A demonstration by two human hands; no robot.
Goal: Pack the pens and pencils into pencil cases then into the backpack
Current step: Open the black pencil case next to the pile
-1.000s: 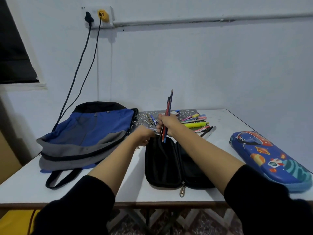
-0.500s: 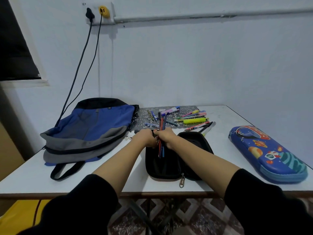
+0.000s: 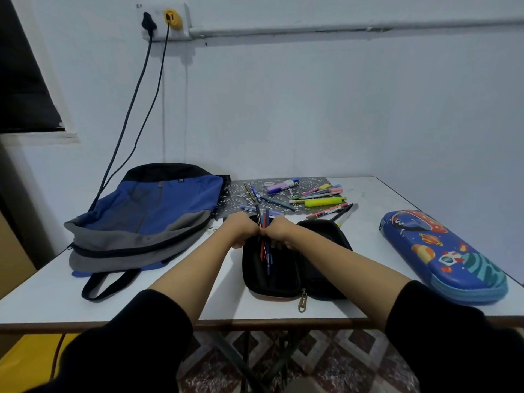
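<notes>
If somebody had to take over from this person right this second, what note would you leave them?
Left hand: seems to grip the far rim of the black case.
Right hand: holds a pen bundle, lower ends inside the open black case.
Done: only that bundle, partly in.
To do: loose pens on the mat behind; blue case, right, shut; backpack, left; then both cases go into it.

Setting: plain domestic room. Evidence: white folding table (image 3: 42, 302), pale painted wall (image 3: 312, 109) with surface-mounted white plug socket (image 3: 166, 22), red-and-white patterned floor tiles (image 3: 326, 358), blue-and-grey fabric backpack (image 3: 147, 211).
</notes>
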